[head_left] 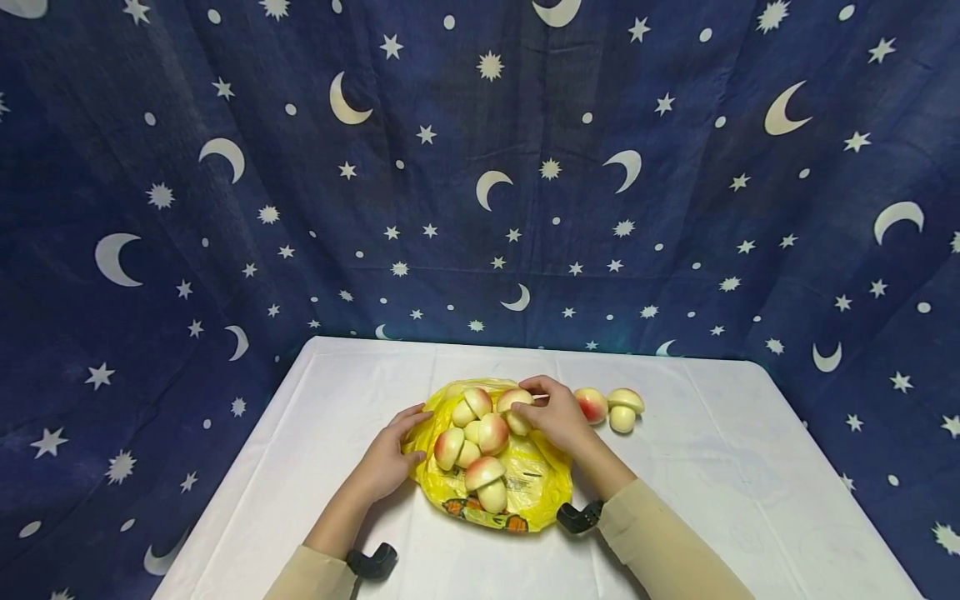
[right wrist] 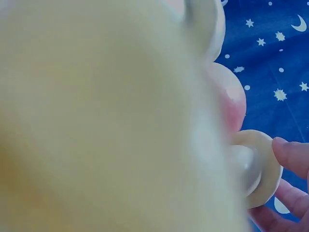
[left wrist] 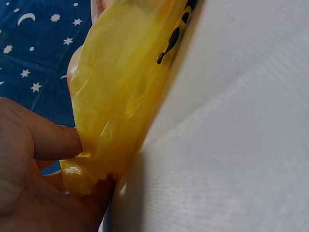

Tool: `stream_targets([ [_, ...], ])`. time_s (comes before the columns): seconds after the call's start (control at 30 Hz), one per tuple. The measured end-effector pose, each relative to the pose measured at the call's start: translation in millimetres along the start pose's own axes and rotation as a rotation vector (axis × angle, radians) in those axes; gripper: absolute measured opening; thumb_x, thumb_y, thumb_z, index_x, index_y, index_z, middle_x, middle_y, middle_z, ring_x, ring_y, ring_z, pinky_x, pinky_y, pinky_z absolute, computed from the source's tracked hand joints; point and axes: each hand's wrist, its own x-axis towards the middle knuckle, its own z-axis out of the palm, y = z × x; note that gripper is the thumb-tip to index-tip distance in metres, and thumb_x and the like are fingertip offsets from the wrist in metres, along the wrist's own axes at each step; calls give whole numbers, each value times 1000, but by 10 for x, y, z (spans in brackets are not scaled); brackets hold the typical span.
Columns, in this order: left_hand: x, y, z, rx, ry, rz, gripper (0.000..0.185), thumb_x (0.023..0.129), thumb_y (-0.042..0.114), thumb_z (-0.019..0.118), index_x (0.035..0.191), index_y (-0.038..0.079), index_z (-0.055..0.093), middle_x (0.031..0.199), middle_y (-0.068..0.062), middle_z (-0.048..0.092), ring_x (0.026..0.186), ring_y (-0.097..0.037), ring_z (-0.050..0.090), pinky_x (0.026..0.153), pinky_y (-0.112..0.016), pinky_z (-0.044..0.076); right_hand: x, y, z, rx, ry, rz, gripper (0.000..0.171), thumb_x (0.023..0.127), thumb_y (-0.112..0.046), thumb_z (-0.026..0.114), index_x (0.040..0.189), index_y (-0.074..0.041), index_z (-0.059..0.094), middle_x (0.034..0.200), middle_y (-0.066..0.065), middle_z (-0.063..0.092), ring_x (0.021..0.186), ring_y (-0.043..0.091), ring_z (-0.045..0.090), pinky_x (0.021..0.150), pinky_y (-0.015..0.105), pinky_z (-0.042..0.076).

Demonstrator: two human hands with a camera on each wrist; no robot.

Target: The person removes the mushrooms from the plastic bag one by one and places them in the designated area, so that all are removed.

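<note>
A yellow plastic bag (head_left: 536,479) lies spread on the table, its rim standing up around several toy mushrooms with cream stems and reddish caps. My left hand (head_left: 386,458) is at the bag's left side; in the left wrist view its thumb and fingers pinch the yellow film. At the bag's upper right, my right hand (head_left: 558,412) grips a toy mushroom (head_left: 513,402) by its cap. The right wrist view shows that mushroom's pale cap (right wrist: 271,166) between thumb and fingers, with a blurred cream shape covering much of the picture. Nearest me in the bag is another mushroom (head_left: 486,473).
Two more toy mushrooms, a redder one (head_left: 591,405) and a paler one (head_left: 624,400), rest on the white tablecloth (head_left: 712,492) right of the bag. A dark blue curtain (head_left: 450,192) with moons and stars hangs behind the table and along its sides.
</note>
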Motion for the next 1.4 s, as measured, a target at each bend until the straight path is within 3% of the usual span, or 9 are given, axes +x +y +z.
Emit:
stream_targets([
  [0.67, -1, -8, -2, 17, 3, 0, 62, 93, -6, 72, 151, 14, 61, 173, -6, 41, 164, -40, 31, 133, -65, 24, -187, -116, -263, 49, 5, -10, 45, 94, -28, 83, 134, -13, 70, 137, 14, 69, 111, 26, 68, 80, 24, 62],
  [0.87, -7, 2, -2, 14, 1, 8, 62, 93, -6, 71, 152, 12, 60, 173, -8, 40, 164, -41, 30, 133, -65, 23, -208, -72, -349, 80, 13, -51, 43, 95, -20, 82, 134, -8, 69, 138, 17, 69, 113, 28, 69, 80, 24, 63],
  [1.17, -7, 25, 1, 7, 0, 5, 62, 94, -6, 70, 152, 12, 60, 174, -8, 40, 164, -41, 30, 134, -65, 22, -276, -51, -517, 28, 36, -42, 46, 95, -26, 82, 136, -12, 68, 138, 15, 69, 113, 28, 70, 86, 23, 60],
  [1.4, -4, 16, 1, 10, 1, 10, 62, 94, -6, 70, 152, 12, 60, 174, -8, 40, 164, -41, 30, 134, -65, 22, -343, -23, -646, 22, 47, -60, 48, 97, -25, 81, 139, -7, 66, 138, 18, 68, 118, 30, 70, 86, 19, 58],
])
